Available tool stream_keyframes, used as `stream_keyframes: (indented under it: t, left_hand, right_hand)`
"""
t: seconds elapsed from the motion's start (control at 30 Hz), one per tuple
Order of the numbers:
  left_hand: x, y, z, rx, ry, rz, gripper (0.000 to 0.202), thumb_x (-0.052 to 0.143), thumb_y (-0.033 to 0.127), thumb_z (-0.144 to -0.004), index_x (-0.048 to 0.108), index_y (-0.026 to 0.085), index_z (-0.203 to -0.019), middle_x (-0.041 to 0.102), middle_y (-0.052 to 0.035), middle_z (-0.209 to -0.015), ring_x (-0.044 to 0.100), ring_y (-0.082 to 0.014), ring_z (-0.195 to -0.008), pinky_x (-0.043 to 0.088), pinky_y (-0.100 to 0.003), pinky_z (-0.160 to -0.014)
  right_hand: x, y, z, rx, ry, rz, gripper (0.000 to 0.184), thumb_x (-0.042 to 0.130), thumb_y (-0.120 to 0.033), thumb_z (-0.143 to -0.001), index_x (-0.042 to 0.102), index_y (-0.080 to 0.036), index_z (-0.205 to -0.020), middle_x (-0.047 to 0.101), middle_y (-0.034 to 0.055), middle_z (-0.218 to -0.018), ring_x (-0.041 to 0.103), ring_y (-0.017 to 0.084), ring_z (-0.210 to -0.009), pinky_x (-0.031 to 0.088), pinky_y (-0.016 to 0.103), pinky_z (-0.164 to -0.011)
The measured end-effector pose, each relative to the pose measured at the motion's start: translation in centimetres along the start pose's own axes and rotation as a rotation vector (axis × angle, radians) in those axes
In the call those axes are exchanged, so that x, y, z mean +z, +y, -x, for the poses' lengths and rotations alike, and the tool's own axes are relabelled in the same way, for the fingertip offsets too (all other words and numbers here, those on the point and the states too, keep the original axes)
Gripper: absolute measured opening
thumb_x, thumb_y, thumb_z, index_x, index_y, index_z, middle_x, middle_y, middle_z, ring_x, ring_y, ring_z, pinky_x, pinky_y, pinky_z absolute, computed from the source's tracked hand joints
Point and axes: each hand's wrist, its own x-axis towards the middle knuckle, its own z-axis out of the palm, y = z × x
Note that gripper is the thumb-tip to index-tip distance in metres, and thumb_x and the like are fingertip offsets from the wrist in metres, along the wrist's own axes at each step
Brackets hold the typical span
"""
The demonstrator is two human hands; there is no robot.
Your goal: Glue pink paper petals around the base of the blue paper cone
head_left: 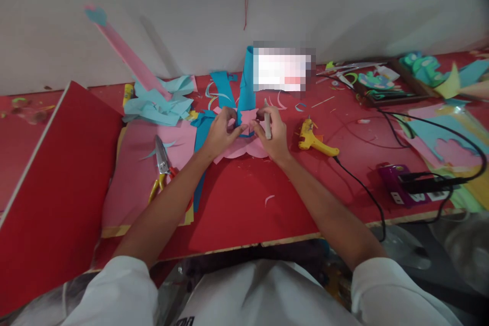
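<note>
Both my hands work at a small pink paper piece (250, 116) in front of a blue rolled paper tube (247, 81). My left hand (222, 131) pinches its left side, fingertips close to the foot of the tube. On its other side, my right hand (274, 133) has thumb and fingers closed at the edge. A short pale stick-like tool (267, 126) is also tucked among the right fingers; its kind is unclear. Under the hands lies a scalloped pink paper shape (244, 150). Blue paper strips (222, 86) lie behind and to the left.
Scissors (162, 160) lie on pink sheets (130, 173) at left, beside a red board (64, 178). A yellow glue gun (315, 140) with a black cord rests at right. Further right are a purple box (397, 183) and a tray (412, 89). A pixelated patch hides something behind.
</note>
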Motion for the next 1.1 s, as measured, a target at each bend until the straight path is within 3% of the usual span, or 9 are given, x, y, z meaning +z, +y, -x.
stream_keyframes:
  t: [0.1, 0.23, 0.33, 0.47, 0.63, 0.8, 0.9, 1.1]
  left_hand:
    - [-0.1, 0.2, 0.1, -0.061, 0.032, 0.021, 0.047, 0.067, 0.068, -0.094, 0.054, 0.024, -0.107, 0.067, -0.0031, -0.099, 0.066, -0.0187, -0.087, 0.054, -0.034, -0.078]
    - [-0.2, 0.1, 0.4, -0.109, -0.008, 0.052, 0.068, 0.065, 0.07, -0.095, 0.048, 0.025, -0.143, 0.075, -0.0073, -0.112, 0.074, -0.0233, -0.102, 0.058, -0.037, -0.087]
    - [-0.2, 0.0, 0.4, -0.106, -0.042, -0.01, 0.081, 0.066, 0.074, -0.093, 0.045, 0.024, -0.153, 0.076, -0.0105, -0.121, 0.074, -0.028, -0.111, 0.059, -0.043, -0.094]
    - [-0.2, 0.5, 0.1, -0.069, -0.077, 0.006, 0.076, 0.071, 0.076, -0.088, 0.058, 0.022, -0.14, 0.075, -0.0113, -0.129, 0.073, -0.0285, -0.114, 0.058, -0.042, -0.097]
    - [-0.5, 1.2, -0.1, -0.074, -0.051, 0.093, 0.054, 0.055, 0.07, -0.101, 0.065, 0.021, -0.12, 0.078, -0.0067, -0.11, 0.073, -0.0226, -0.103, 0.057, -0.037, -0.092]
    - [-0.7, 1.5, -0.1, -0.108, 0.013, 0.147, 0.051, 0.055, 0.069, -0.103, 0.063, 0.022, -0.12, 0.076, -0.0053, -0.111, 0.072, -0.0219, -0.105, 0.058, -0.039, -0.091]
    - [-0.8, 1.5, -0.4, -0.114, 0.079, 0.197, 0.051, 0.057, 0.07, -0.102, 0.062, 0.022, -0.12, 0.074, -0.0058, -0.111, 0.072, -0.0214, -0.103, 0.058, -0.041, -0.091]
    - [-0.8, 0.7, -0.7, -0.137, 0.159, 0.201, 0.047, 0.059, 0.07, -0.101, 0.062, 0.025, -0.116, 0.071, -0.0065, -0.106, 0.071, -0.0229, -0.097, 0.059, -0.042, -0.087]
  right_hand:
    - [0.0, -0.4, 0.1, 0.009, -0.017, 0.001, 0.024, 0.07, -0.046, -0.1, 0.061, -0.028, -0.114, 0.072, 0.0048, -0.109, 0.072, 0.022, -0.099, 0.062, 0.042, -0.094]
    - [0.1, -0.5, 0.2, 0.021, -0.04, 0.0, 0.023, 0.07, -0.043, -0.099, 0.062, -0.029, -0.115, 0.073, 0.0058, -0.112, 0.072, 0.023, -0.1, 0.062, 0.047, -0.094]
    - [0.2, -0.3, 0.2, 0.013, -0.044, 0.0, 0.022, 0.07, -0.042, -0.099, 0.062, -0.029, -0.116, 0.073, 0.0057, -0.113, 0.072, 0.024, -0.099, 0.062, 0.047, -0.094]
    - [0.4, 0.2, 0.2, 0.005, -0.039, 0.018, 0.022, 0.069, -0.042, -0.099, 0.063, -0.029, -0.117, 0.074, 0.0061, -0.114, 0.072, 0.025, -0.104, 0.06, 0.046, -0.095]
    - [0.5, 0.3, 0.2, -0.006, -0.06, 0.049, 0.029, 0.066, -0.052, -0.1, 0.065, -0.029, -0.119, 0.076, 0.0081, -0.118, 0.07, 0.028, -0.112, 0.058, 0.049, -0.1]
    - [-0.3, -0.9, 0.2, -0.086, 0.049, 0.087, 0.036, 0.049, -0.053, -0.109, 0.068, -0.031, -0.132, 0.077, 0.0078, -0.116, 0.071, 0.027, -0.11, 0.058, 0.051, -0.102]
    - [-1.0, -1.7, 0.4, -0.196, 0.121, 0.109, 0.037, 0.048, -0.052, -0.11, 0.073, -0.03, -0.127, 0.077, 0.0076, -0.104, 0.072, 0.028, -0.099, 0.059, 0.052, -0.093]
    - [-0.3, -2.2, 1.1, -0.317, -0.062, 0.141, 0.018, 0.059, -0.035, -0.104, 0.074, -0.027, -0.11, 0.08, 0.0076, -0.099, 0.074, 0.025, -0.091, 0.062, 0.048, -0.085]
